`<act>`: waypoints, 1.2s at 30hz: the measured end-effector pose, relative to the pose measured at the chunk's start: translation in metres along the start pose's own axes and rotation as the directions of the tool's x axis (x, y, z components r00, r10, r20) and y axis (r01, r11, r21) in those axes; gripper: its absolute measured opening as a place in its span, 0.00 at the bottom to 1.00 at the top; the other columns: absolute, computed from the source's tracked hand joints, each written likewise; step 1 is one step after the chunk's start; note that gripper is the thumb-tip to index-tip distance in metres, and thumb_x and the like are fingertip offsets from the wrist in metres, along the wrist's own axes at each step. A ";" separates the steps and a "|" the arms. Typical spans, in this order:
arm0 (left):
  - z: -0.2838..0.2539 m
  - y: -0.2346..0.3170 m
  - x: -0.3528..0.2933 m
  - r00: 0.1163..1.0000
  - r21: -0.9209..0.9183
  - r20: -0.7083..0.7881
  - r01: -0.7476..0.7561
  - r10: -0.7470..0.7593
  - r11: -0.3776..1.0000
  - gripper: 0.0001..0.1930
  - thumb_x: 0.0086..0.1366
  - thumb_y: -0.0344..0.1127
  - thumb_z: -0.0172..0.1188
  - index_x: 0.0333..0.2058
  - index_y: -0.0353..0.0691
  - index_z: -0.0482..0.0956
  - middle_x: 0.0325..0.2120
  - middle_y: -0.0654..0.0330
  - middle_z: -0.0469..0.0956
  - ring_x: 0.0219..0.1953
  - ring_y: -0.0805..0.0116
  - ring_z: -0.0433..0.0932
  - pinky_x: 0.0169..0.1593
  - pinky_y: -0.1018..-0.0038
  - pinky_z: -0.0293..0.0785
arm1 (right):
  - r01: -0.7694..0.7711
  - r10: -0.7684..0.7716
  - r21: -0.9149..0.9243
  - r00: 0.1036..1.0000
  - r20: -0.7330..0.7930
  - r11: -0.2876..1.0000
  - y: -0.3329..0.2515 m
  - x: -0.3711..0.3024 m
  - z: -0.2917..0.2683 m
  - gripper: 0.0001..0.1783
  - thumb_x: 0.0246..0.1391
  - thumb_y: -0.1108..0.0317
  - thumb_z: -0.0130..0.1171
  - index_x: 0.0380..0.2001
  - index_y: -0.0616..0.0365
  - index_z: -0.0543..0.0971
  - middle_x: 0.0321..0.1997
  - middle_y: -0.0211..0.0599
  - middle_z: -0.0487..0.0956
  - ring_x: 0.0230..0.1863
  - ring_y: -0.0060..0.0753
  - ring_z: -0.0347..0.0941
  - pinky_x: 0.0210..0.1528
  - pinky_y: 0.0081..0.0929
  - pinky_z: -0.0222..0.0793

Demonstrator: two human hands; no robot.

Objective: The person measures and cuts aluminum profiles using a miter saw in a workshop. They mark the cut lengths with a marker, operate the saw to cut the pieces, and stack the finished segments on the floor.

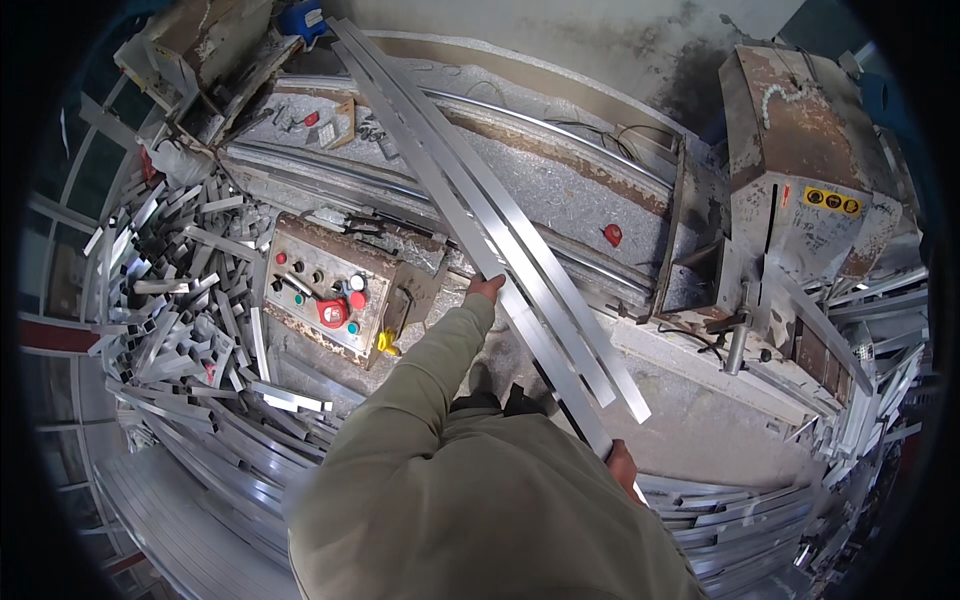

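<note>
We stretch our sleeved left arm (415,375) forward, the left grip (486,288) curled closed; our right grip (622,465), closed too, sits farther back, just beside our torso (490,510).

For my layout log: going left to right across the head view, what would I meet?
Heap of short metal pieces, control panel, left hand, right hand, rusty machine housing.

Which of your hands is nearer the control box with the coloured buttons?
Left: the left hand is just right of the control box, on a silver bar; the right hand is farther right and closer to your body.
</note>
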State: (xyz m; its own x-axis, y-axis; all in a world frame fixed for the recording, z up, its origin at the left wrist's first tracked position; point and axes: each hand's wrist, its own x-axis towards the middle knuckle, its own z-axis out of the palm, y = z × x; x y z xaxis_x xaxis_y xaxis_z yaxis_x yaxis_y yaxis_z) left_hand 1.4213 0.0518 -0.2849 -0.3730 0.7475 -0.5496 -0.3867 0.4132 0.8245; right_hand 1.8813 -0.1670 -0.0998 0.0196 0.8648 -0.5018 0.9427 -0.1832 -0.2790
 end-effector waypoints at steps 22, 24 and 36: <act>-0.129 -0.058 -0.128 0.878 0.136 0.089 0.457 -0.470 0.879 0.29 0.71 0.55 0.66 0.66 0.54 0.75 0.61 0.62 0.79 0.62 0.51 0.77 0.59 0.39 0.75 | 0.194 -0.113 0.266 0.950 -0.292 0.944 -0.027 0.153 0.071 0.22 0.60 0.56 0.67 0.50 0.58 0.77 0.45 0.53 0.83 0.47 0.64 0.82 0.49 0.63 0.77; -0.123 -0.070 -0.120 0.879 0.157 0.126 0.441 -0.461 0.884 0.27 0.71 0.54 0.66 0.64 0.53 0.76 0.59 0.62 0.80 0.60 0.51 0.78 0.56 0.41 0.77 | 0.142 -0.025 0.360 0.951 -0.309 0.922 0.001 0.130 0.071 0.23 0.62 0.55 0.67 0.51 0.60 0.78 0.45 0.56 0.84 0.49 0.66 0.82 0.53 0.62 0.76; -0.037 -0.005 -0.155 0.918 0.413 0.210 0.227 -0.335 0.882 0.28 0.73 0.49 0.67 0.66 0.45 0.73 0.56 0.58 0.81 0.55 0.58 0.81 0.47 0.53 0.82 | 0.454 0.660 0.852 0.561 -0.500 0.260 0.097 0.164 -0.153 0.13 0.70 0.63 0.66 0.44 0.64 0.82 0.31 0.34 0.83 0.27 0.26 0.80 0.29 0.28 0.76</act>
State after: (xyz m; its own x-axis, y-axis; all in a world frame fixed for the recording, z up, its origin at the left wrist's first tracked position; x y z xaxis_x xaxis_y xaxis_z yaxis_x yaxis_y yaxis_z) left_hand 1.4494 -0.0854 -0.2091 -0.0357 0.6576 -0.7525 -0.0771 0.7489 0.6582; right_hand 2.0266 0.0290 -0.0840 0.7996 0.5980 -0.0559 -0.0296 -0.0538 -0.9981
